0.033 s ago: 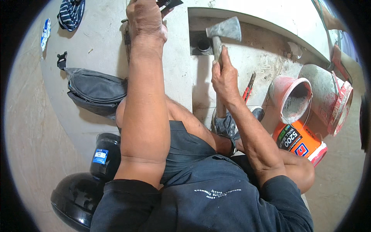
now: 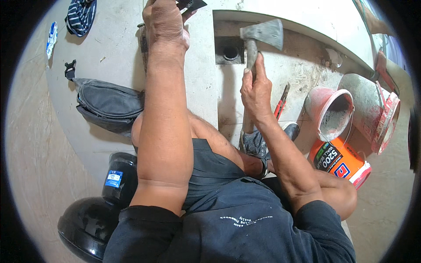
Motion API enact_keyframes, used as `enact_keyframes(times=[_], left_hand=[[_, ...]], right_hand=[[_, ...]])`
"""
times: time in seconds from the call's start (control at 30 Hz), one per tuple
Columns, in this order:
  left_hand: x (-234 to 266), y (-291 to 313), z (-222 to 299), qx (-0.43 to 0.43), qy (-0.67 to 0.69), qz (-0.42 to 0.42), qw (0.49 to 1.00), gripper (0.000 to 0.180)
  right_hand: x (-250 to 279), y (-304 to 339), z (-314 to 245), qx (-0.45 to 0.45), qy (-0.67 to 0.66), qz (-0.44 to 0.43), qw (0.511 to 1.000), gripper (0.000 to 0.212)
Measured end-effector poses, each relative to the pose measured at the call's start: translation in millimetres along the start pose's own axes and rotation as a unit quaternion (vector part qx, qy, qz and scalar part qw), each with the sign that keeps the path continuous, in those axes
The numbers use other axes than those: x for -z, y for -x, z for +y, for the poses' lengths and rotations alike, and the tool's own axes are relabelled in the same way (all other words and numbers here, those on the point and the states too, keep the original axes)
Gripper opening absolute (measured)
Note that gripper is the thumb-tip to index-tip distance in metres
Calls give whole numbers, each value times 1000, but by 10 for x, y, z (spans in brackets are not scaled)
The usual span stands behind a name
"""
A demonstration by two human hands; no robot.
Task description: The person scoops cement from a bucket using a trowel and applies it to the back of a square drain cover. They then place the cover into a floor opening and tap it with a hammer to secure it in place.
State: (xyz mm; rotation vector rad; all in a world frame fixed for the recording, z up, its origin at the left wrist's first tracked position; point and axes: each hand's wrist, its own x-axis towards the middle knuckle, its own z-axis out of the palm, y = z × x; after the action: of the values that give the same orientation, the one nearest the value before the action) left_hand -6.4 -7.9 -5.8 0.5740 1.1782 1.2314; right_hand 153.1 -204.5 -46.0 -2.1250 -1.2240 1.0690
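Observation:
My right hand (image 2: 256,94) is wrapped round the wooden handle (image 2: 251,51) of a hatchet. Its grey, worn head (image 2: 265,33) is raised beside a square recess, the broad edge pointing right. At the upper edge, my left hand (image 2: 165,21) is closed on a black tool (image 2: 193,4), cut off by the frame, so its kind cannot be made out. Inside the recess, left of the hatchet head, is a round drain opening (image 2: 230,53). A long red-and-dark tool (image 2: 281,104) lies on the floor right of my right hand.
Two stained buckets (image 2: 312,101) (image 2: 364,103) lie tipped at right, near an orange paint pail (image 2: 335,158). At left are a black waist bag (image 2: 112,101), a black shiny container (image 2: 90,223) and a striped cloth (image 2: 80,17). A raised white slab edge (image 2: 302,27) runs beyond the hatchet.
The hatchet head has shifted slightly right, uncovering more of the drain opening. My right hand has moved a little with it; my left hand stays almost in place.

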Motion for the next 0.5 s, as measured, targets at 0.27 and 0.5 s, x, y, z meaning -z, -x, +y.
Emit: enact_keyframes(times=[0.27, 0.5], left_hand=[[7, -17, -5, 2, -17, -6, 1000, 52], [-96, -7, 14, 20, -18, -7, 1000, 54]], right_hand=[[-104, -66, 256, 33, 37, 28, 998, 60], [-265, -12, 328, -10, 56, -3, 998, 61]])
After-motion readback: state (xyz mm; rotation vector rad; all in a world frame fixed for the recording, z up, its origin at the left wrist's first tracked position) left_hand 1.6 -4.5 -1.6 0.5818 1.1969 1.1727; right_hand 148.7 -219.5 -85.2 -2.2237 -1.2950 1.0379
